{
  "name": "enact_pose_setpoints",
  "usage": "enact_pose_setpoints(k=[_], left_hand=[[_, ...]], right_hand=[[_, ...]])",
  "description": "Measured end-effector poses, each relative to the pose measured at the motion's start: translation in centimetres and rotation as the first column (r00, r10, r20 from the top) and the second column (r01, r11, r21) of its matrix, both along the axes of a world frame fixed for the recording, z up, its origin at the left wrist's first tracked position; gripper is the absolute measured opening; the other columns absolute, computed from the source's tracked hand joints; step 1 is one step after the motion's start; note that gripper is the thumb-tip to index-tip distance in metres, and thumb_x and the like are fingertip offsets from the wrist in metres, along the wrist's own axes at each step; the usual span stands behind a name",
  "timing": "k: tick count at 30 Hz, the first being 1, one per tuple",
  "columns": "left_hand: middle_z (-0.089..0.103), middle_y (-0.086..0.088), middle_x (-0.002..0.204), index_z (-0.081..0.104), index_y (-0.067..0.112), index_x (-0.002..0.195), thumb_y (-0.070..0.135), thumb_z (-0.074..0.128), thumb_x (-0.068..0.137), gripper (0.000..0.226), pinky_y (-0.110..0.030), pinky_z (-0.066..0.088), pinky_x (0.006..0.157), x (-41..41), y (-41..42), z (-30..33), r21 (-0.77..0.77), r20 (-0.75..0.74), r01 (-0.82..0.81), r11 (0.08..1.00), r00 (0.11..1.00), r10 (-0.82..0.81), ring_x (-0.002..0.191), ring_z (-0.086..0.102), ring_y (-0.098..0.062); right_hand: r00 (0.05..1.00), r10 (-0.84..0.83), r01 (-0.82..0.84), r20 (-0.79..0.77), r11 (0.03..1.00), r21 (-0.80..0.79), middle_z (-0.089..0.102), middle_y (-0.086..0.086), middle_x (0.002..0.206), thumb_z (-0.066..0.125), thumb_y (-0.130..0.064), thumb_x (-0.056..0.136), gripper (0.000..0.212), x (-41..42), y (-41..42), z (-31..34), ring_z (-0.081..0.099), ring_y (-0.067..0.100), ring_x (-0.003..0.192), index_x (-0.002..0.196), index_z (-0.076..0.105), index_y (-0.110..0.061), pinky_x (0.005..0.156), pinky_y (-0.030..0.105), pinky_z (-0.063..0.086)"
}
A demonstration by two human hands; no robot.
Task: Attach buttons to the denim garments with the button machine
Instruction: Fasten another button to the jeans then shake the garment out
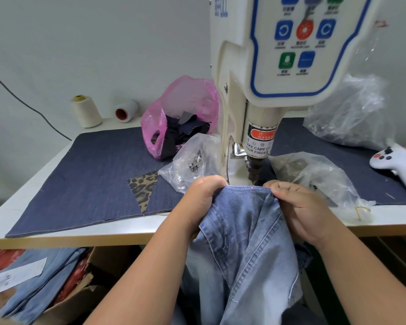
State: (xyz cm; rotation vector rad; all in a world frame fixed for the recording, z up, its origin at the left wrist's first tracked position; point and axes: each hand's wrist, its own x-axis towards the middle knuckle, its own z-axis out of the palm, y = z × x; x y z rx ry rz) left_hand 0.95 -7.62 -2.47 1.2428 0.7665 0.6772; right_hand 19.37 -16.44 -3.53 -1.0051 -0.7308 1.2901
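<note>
A garment workshop: a button machine (279, 66) stands on the bench (45, 170), thread cones (86, 111) at its back left corner, denim (33, 285) boxed below.

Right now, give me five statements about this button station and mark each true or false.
1. Both hands grip the edge of the denim garment in front of the button machine. True: the left hand and right hand pinch it on either side.
2. The pink plastic bag lies right of the machine. False: it lies left of it.
3. Both thread cones stand upright. False: one cone stands, the other lies on its side.
4. A leopard-print scrap lies on the dark denim cloth. True.
5. The white controller is in the right hand. False: it lies on the table, untouched.
</note>
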Motion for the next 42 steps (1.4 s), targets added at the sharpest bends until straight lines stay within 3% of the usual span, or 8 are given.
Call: enact_pose_setpoints(k=[22,42], left_hand=[[0.036,0.003,0.055,0.046,0.016,0.06,0.023,0.055,0.069,0.015,-0.021,0.032,0.044,0.1,0.09,0.14,0.017,-0.011,-0.007,1.0,1.0,0.007,0.047,0.035,-0.011],[0.037,0.003,0.055,0.047,0.015,0.059,0.023,0.055,0.069,0.015,-0.021,0.033,0.044,0.14,0.18,0.04,0.022,-0.013,-0.01,1.0,1.0,0.01,0.047,0.037,-0.012]], right_hand=[[1.0,0.018,-0.018,-0.015,0.999,0.033,0.065,0.017,0.078,0.057,-0.012,0.081,0.019,0.61,0.15,-0.78,0.065,0.023,0.072,0.086,0.064,0.004,0.067,0.032,0.057],[1.0,0.006,-0.006,0.001,1.0,0.019,0.062,0.02,0.082,0.055,-0.012,0.08,0.03,0.27,0.09,-0.29,0.062,0.025,0.074,0.1,0.057,0.011,0.069,0.032,0.056]])
